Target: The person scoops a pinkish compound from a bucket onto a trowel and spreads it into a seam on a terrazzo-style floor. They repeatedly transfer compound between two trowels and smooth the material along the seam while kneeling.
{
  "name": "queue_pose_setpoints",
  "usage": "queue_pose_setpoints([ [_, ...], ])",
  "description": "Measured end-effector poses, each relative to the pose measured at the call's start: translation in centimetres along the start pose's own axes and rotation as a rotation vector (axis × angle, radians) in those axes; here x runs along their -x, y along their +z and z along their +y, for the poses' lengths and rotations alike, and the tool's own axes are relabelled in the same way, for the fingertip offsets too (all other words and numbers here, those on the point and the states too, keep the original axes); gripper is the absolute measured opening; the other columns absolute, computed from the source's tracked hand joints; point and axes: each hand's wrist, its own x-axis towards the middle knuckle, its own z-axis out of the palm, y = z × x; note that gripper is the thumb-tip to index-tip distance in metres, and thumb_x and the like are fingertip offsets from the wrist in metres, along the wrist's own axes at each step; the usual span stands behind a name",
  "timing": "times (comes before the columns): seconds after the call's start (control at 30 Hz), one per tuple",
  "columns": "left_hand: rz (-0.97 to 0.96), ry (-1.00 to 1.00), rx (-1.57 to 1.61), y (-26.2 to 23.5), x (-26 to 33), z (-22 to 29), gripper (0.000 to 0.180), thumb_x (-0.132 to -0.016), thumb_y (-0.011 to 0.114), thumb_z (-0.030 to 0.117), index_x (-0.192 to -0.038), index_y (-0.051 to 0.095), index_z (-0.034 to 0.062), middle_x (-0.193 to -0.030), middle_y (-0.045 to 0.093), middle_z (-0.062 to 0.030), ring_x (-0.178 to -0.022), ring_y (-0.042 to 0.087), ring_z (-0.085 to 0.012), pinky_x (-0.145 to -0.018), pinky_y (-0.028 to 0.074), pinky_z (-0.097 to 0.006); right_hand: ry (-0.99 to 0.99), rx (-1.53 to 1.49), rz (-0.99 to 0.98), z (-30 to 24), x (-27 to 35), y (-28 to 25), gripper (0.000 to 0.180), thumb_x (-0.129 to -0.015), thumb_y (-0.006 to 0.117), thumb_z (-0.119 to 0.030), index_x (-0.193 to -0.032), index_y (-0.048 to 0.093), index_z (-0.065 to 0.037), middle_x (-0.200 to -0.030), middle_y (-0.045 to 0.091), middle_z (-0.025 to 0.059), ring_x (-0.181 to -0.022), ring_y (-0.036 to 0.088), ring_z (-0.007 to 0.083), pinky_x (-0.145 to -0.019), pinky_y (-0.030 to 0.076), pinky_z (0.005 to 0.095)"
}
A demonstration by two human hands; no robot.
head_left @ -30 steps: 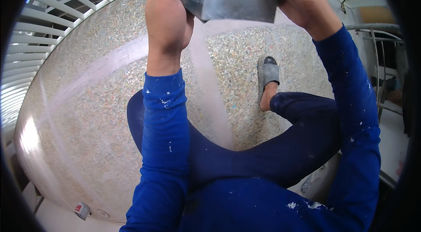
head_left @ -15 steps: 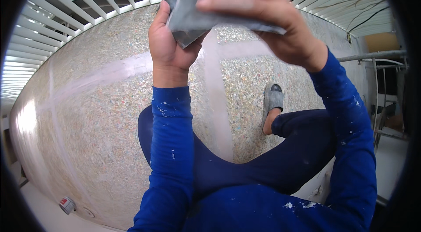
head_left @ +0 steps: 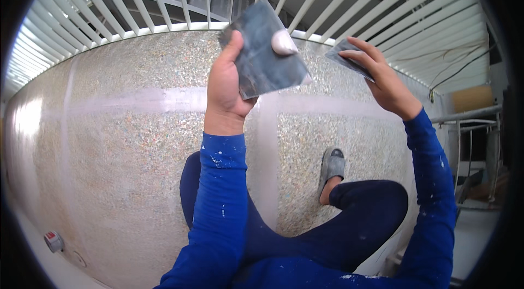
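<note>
I am raising my left hand [head_left: 226,89], fingers clamped on a grey plate [head_left: 262,51] carrying white putty [head_left: 284,43]; right of the plate, my right hand [head_left: 379,78] is pinching a scraper [head_left: 346,59].

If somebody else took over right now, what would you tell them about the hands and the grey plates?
Left hand: raised, gripping a square grey plate by its lower edge; a lump of white putty sits on the plate.
Right hand: holds a smaller grey blade beside the plate, not touching it.
Both are up in front of the white railing, above the speckled floor.
Done: putty loaded on the plate.
Left: none shows on the blade or the floor yet.
</note>
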Motion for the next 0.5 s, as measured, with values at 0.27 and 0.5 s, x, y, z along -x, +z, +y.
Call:
queue_pose_setpoints([
  [0.27, -0.017, -0.169, -0.209, 1.6, -0.9, -3.2, 0.047, -0.104, 0.047, 0.031, -0.136, 0.043, -0.0033, -0.119, 0.062, -0.0225, -0.104, 0.069, -0.0318, -0.083, 0.062, -0.046, -0.452, 0.523, 0.071, -2.8, 0.8, -5.0, 0.063, -0.087, 0.057, 0.0, -0.135, 0.057, -0.041, -0.142, 0.054, -0.0057, -0.135, 0.046, 0.0222, -0.122, 0.021, 0.0544],
  [0.5, 0.001, 0.002, -0.473, 2.6, -2.6, -4.4, 0.042, -0.105, 0.045, 0.029, -0.13, 0.049, -0.0047, -0.118, 0.064, -0.02, -0.102, 0.07, -0.0286, -0.084, 0.062, -0.042, -0.511, 0.501, -0.007, -0.4, -1.7, -3.4, 0.057, -0.085, 0.064, -0.004, -0.131, 0.062, -0.039, -0.139, 0.057, -0.0045, -0.133, 0.048, 0.0225, -0.124, 0.019, 0.0527],
])
